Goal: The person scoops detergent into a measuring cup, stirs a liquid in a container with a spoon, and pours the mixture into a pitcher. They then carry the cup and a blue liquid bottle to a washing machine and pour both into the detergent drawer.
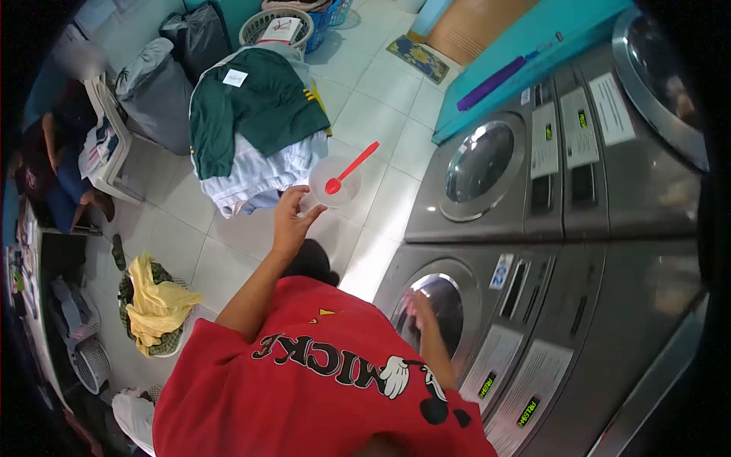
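Observation:
My left hand [293, 221] pinches the rim of a clear plastic cup [346, 194], held out over the tiled floor. A red plastic spoon [354, 166] lies across the cup, its handle sticking out past the rim. My right hand [416, 308], smeared by motion, is in front of the round door [445, 305] of the lower machine on the right. Its fingers are too blurred to make out. Just beyond the cup is a heap of clothes [263, 114], with a dark green garment on top of white ones.
Stacked front-loading machines [476, 167] line the right side. Grey and black bags [156, 91] and a laundry basket [251, 30] stand beyond the clothes. To the left are a basket with yellow cloth [156, 301], a white chair [114, 145] and a seated person [57, 167].

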A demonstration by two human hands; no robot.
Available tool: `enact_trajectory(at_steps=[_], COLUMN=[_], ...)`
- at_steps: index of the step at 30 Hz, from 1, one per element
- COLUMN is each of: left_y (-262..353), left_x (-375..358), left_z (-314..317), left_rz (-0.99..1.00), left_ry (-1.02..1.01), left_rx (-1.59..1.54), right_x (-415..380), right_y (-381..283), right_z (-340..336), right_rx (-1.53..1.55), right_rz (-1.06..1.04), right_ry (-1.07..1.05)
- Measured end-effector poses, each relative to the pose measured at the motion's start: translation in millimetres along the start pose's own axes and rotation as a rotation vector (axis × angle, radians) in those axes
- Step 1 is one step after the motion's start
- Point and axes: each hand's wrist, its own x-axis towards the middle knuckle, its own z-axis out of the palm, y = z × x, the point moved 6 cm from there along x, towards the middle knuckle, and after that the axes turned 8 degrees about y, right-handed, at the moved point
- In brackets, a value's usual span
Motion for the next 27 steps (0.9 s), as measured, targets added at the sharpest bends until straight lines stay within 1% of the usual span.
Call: enact_trajectory(at_steps=[1,2,4,5,7,8,10,11,12,13,15,16,17,18,19,21,23,25,27], left_y=[-2.6,-9.4,-19.5,-27.8,-38.0,-40.5,-48.2,-50.7,-39.5,-42.6,-47.0,-27.5,-29.2,-34.8,-40.4,-36.3,-32.4,-43.8,-47.9], left_x=[12.6,26.6,62.1,81.7,126.3,148.8,201.2,225.0,253.0,276.7,325.4,349.4,372.7,394.4,414.0,450.7,487.6,520.5,552.5], left_z=[11.6,23.2,46.4,57.3,78.0,90.2,111.3,124.7,134.0,149.0,177.9,190.7,207.8,226.7,243.7,272.7,301.0,331.8,353.8], left_rz=[-0.008,-0.072,-0.19,-0.191,-0.041,-0.055,-0.065,-0.078,-0.088,-0.098,-0.083,-0.039,-0.03,-0.04,-0.056,-0.041,-0.029,-0.015,0.009], left_ry=[0.009,0.025,0.021,0.026,0.081,0.105,0.131,0.157,0.167,0.166,0.2,0.22,0.221,0.206,0.193,0.195,0.206,0.257,0.305], left_rx=[0.009,0.005,0.023,0.022,0.074,-0.043,-0.046,-0.042,0.043,0.049,0.049,0.109,0.105,0.057,0.013,0.052,0.161,0.137,0.132], right_x=[0.3,34.2,87.8,107.0,142.2,162.1,191.1,206.5,215.7,213.8,207.4,210.3,227.3,239.8,251.8,283.3,331.8,386.1,446.4], right_y=[-103.9,-150.1,-234.0,-262.3,-315.8,-324.1,-324.0,-310.7,-295.9,-286.0,-277.1,-246.4,-232.6,-222.9,-228.9,-249.8,-280.6,-328.7,-392.1], right_z=[49.4,52.1,70.9,81.6,102.2,106.0,110.6,104.1,93.7,85.0,61.1,30.0,9.1,-5.5,-9.8,-8.3,-2.2,6.5,23.9], right_rx=[-0.189,-0.261,-0.202,-0.205,-0.234,-0.229,-0.32,-0.358,-0.393,-0.33,-0.411,-0.341,-0.273,-0.216,-0.184,-0.16,-0.178,-0.205,-0.264], right_rz=[-0.088,-0.079,-0.194,-0.195,-0.279,-0.296,-0.215,-0.102,0.017,0.161,0.284,0.323,0.353,0.381,0.399,0.425,0.41,0.37,0.315], right_ry=[0.171,0.274,0.281,0.278,0.278,0.238,0.227,0.164,0.1,0.088,0.11,0.215,0.316,0.332,0.334,0.327,0.287,0.228,0.145])
